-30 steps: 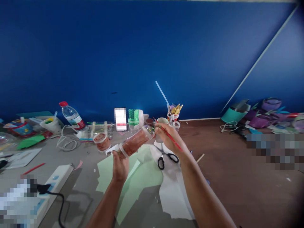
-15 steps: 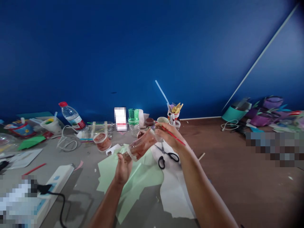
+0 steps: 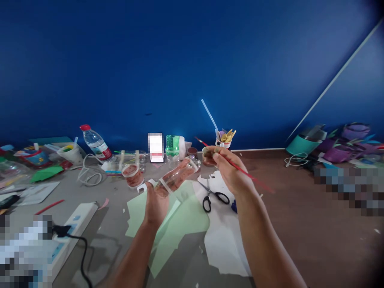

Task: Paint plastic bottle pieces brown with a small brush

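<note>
Drawn away from the plastic bottle [image 3: 179, 174], a red paintbrush [image 3: 244, 172] is gripped by the right hand [image 3: 234, 176], while the bottle, largely coated reddish-brown with clear patches left, is held tilted over pale green paper [image 3: 192, 218] by the left hand [image 3: 157, 208].

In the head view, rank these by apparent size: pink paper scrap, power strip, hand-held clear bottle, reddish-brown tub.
1. Power strip
2. Clear bottle, partly hidden by the left hand
3. Reddish-brown tub
4. Pink paper scrap
</note>
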